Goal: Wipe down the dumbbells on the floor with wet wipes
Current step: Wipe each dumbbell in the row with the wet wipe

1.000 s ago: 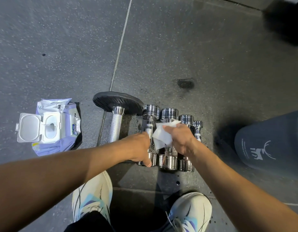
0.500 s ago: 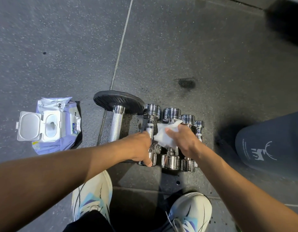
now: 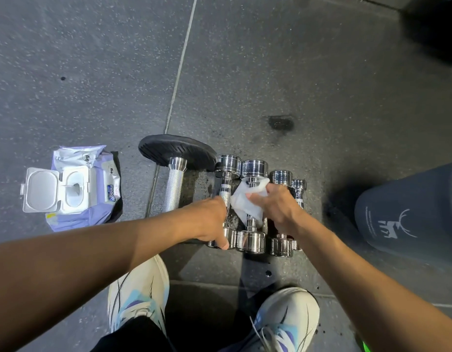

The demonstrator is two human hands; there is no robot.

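Our left hand (image 3: 209,221) grips one dumbbell (image 3: 228,165); our right hand (image 3: 279,210) clutches the wipe (image 3: 245,203). Open floor (image 3: 296,72) lies beyond.

Pretty clearly a gym, free-weights corner. You've got dark grey speckled rubber floor tiles (image 3: 296,59), seams and all, with a row of small shiny chrome dumbbells (image 3: 254,168) lying side by side on them. Just left of that row sits a bigger knurled steel dumbbell bar with a black rubber weight plate (image 3: 176,151). White trainers (image 3: 138,288) just below the row too.

Dim overhead light — curved edges; chrome glare
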